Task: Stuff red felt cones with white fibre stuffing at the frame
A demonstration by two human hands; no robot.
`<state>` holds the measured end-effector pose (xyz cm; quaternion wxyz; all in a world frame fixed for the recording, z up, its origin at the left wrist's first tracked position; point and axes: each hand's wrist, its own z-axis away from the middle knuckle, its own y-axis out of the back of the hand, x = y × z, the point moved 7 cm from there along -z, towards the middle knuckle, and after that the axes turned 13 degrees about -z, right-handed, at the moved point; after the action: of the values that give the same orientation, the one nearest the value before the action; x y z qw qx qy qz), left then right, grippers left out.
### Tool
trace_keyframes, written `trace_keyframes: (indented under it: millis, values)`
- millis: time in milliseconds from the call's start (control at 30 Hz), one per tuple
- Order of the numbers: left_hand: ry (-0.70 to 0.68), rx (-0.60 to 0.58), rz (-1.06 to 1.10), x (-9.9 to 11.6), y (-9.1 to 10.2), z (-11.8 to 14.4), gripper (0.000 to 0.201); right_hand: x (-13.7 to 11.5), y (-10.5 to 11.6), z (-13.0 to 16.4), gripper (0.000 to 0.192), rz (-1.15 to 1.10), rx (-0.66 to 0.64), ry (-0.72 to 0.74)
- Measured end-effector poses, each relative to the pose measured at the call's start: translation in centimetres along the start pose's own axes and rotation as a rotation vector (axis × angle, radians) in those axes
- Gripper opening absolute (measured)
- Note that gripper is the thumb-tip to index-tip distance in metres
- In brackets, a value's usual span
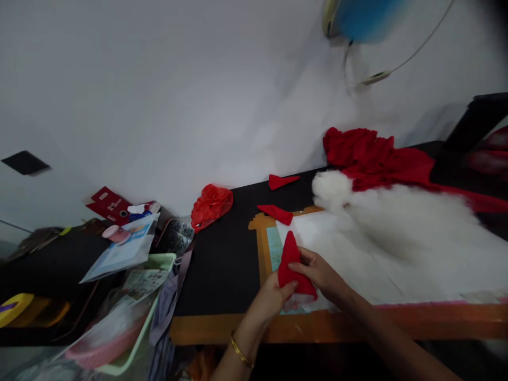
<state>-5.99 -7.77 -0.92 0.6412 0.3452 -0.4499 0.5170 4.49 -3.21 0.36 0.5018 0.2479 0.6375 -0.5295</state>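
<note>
At the table's near edge, I'm pinching a red felt cone (292, 267) with my left hand (266, 300) and right hand (319, 273); two cones (277, 213) are lying finished, white stuffing (397, 222) waiting.

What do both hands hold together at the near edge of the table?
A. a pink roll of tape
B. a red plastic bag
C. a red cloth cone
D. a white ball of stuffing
C: the left hand and the right hand both grip the red cloth cone.

Matt red cloth cone (292, 264), fluffy white stuffing (400, 222), glossy red plastic bag (211, 205), matt black tabletop (226, 254).
</note>
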Motion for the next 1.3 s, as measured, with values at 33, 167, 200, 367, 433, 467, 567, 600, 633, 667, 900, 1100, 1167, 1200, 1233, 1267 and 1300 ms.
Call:
trace_keyframes:
  millis: [33, 167, 200, 367, 433, 467, 567, 600, 633, 667, 900, 1100, 1167, 1200, 1233, 1267, 1300]
  values:
    - [0.006, 0.007, -0.003, -0.1, 0.2, 0.1, 0.037, 0.0, 0.1, 0.0, 0.03, 0.017, 0.011, 0.007]
    - [0.032, -0.003, -0.008, -0.5, 0.2, 0.4, 0.033, -0.2, 0.3, 0.1, 0.039, 0.208, 0.012, 0.007]
    - [0.043, -0.014, -0.002, -0.5, 0.0, 0.5, 0.035, -0.4, 0.4, 0.0, 0.041, 0.253, 0.018, 0.025]
    - [0.007, -0.003, 0.172, 0.1, -0.3, 0.5, 0.047, -1.7, 1.6, -0.2, 0.033, 0.329, 0.109, 0.128]
    - [-0.026, 0.108, 0.287, 0.5, 0.4, 0.4, 0.049, -2.9, 2.4, 0.4, 0.033, 0.339, 0.209, 0.202]
    - [-0.039, 0.169, 0.339, 0.7, 0.8, 0.3, 0.05, -3.7, 2.7, 1.1, 0.034, 0.365, 0.267, 0.258]
    - [-0.078, 0.276, 0.478, 1.4, 1.6, 0.0, 0.053, -5.1, 2.3, 3.5, 0.029, 0.453, 0.357, 0.404]
    - [-0.09, 0.283, 0.519, 1.6, 1.6, -0.2, 0.054, -5.0, 1.9, 4.2, 0.027, 0.458, 0.353, 0.424]
    - [-0.103, 0.285, 0.555, 1.7, 1.6, -0.3, 0.054, -4.5, 1.4, 4.7, 0.026, 0.45, 0.343, 0.427]
    - [-0.117, 0.284, 0.581, 1.9, 1.4, -0.5, 0.055, -3.8, 0.9, 5.1, 0.027, 0.437, 0.336, 0.416]
    - [-0.187, 0.257, 0.393, 1.6, -0.1, 0.0, 0.041, -1.0, -1.0, 4.0, 0.028, 0.196, 0.261, 0.315]
    - [-0.201, 0.284, 0.521, 2.5, 1.1, 1.6, 0.068, -3.4, -0.7, 4.8, 0.011, 0.486, 0.32, 0.599]
    - [-0.182, 0.337, 0.624, 2.9, 1.6, 1.9, 0.068, -3.3, -1.5, 5.4, 0.009, 0.649, 0.308, 0.757]
    - [-0.165, 0.366, 0.659, 3.0, 1.7, 2.1, 0.067, -2.9, -2.2, 5.6, 0.01, 0.717, 0.256, 0.816]
    - [-0.143, 0.398, 0.683, 3.1, 1.9, 2.1, 0.065, -2.3, -3.1, 5.7, 0.011, 0.772, 0.177, 0.847]
    - [-0.12, 0.427, 0.693, 3.1, 2.1, 2.2, 0.063, -1.6, -4.0, 5.8, 0.013, 0.809, 0.089, 0.848]
    - [-0.102, 0.443, 0.69, 3.1, 2.2, 2.2, 0.062, -0.8, -4.6, 5.8, 0.015, 0.826, 0.011, 0.815]
